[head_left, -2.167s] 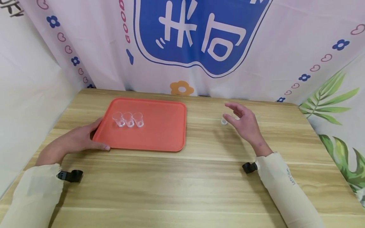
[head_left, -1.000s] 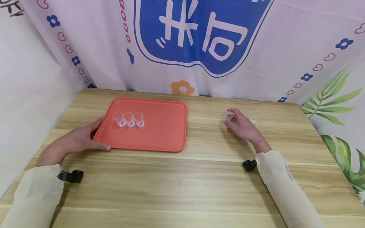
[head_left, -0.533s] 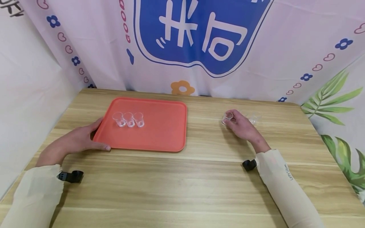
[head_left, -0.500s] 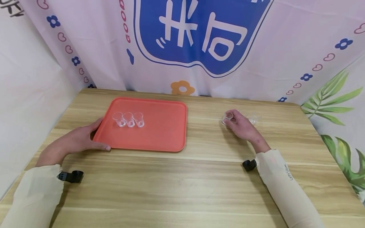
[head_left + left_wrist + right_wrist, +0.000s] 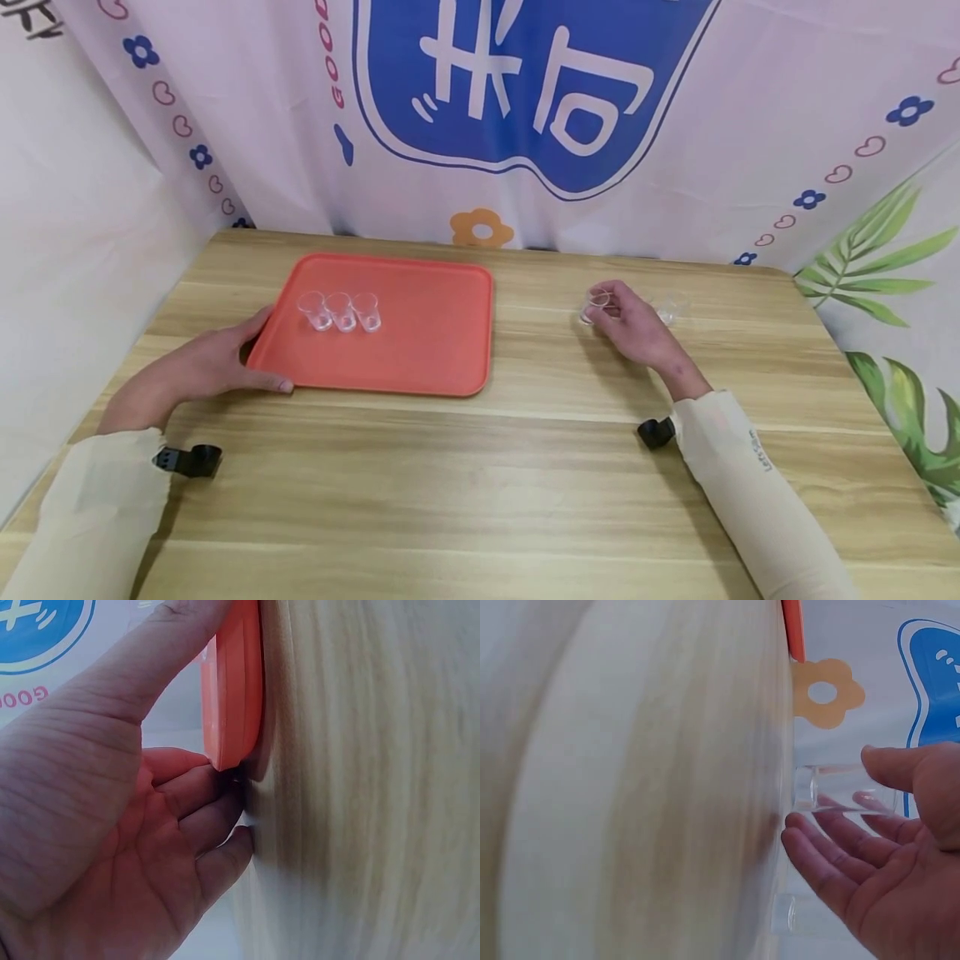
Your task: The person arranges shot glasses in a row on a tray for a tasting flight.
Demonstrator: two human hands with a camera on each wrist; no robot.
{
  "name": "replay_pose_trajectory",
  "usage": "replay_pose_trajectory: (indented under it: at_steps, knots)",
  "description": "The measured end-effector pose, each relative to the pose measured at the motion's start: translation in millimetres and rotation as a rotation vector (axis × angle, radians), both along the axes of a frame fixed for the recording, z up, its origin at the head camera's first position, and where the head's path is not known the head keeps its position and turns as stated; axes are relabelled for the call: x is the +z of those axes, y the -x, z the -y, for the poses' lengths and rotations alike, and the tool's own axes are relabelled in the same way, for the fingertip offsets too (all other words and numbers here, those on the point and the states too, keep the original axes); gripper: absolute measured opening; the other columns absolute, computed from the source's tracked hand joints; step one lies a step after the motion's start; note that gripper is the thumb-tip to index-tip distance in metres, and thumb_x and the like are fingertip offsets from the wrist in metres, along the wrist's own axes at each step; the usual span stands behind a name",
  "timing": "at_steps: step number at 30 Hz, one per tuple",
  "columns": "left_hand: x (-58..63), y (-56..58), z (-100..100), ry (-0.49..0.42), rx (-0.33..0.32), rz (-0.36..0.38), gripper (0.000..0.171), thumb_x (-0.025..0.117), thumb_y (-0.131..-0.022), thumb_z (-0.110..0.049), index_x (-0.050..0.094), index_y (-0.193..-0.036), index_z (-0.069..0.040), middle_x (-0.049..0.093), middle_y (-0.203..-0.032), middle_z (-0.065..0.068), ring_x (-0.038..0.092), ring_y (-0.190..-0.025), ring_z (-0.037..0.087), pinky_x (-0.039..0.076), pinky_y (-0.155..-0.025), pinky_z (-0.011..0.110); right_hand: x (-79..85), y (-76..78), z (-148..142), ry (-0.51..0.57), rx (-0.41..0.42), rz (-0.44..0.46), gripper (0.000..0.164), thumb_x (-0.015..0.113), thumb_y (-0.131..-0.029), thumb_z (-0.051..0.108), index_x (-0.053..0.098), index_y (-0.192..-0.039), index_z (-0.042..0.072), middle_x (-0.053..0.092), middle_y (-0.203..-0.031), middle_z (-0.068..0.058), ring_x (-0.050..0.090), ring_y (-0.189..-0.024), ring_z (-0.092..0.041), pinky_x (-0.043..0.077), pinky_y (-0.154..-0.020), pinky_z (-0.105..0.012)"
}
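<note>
My left hand (image 5: 210, 362) holds the near left corner of a red tray (image 5: 431, 342), its thumb along the front edge. In the left wrist view, the fingers (image 5: 214, 817) curl at the tray's corner, close to the tabletop. Three small clear shot glasses (image 5: 343, 318) stand upright in a row on the tray's left half. Over on the right, my right hand (image 5: 636, 330) grips another clear shot glass (image 5: 840, 786) between thumb and fingers. That glass is upright, its base close to the table, and partly hidden by the hand in the head view.
Just right of my right hand stands another clear glass (image 5: 671, 312), partly hidden by the hand. The wooden table (image 5: 450, 492) ends at the back against a printed curtain (image 5: 675, 217). A leaf-patterned cloth (image 5: 885, 283) hangs at the right.
From open beside the glass, my right hand has closed its thumb and fingers around it. The left hand, tray and three glasses on it have stayed in place.
</note>
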State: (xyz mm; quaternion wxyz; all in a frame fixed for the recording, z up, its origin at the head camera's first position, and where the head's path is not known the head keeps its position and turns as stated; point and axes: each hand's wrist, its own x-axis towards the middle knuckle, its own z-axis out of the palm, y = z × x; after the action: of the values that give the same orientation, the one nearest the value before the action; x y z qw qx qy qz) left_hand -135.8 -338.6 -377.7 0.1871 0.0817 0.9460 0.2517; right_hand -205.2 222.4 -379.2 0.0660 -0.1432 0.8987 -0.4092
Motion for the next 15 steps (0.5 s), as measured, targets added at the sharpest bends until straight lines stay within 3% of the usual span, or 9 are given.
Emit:
replay_pose_trajectory:
  at_steps: [9,15]
  knots:
    - [2.7,-0.8,-2,0.0,0.006,0.004,0.128,0.081,-0.082,-0.061,0.001,-0.165,-0.005,0.032,-0.154,0.038,0.046,-0.125,0.051,0.045,-0.095,0.07,1.2,0.6,13,0.048,-0.009,-0.049,0.036,0.068,-0.102,0.018,0.058,-0.133,0.001,0.063,-0.127,-0.017,0.063,-0.12,-0.038,0.054,-0.097,-0.046]
    - [3.2,-0.5,-2,0.001,0.003,0.003,0.128,0.081,-0.082,-0.06,0.0,-0.165,-0.005,0.031,-0.155,0.039,0.045,-0.127,0.052,0.043,-0.096,0.071,2.1,1.3,28,0.083,-0.003,-0.065,0.036,0.073,-0.099,0.014,0.062,-0.129,-0.002,0.066,-0.122,-0.016,0.067,-0.113,-0.035,0.057,-0.091,-0.04]
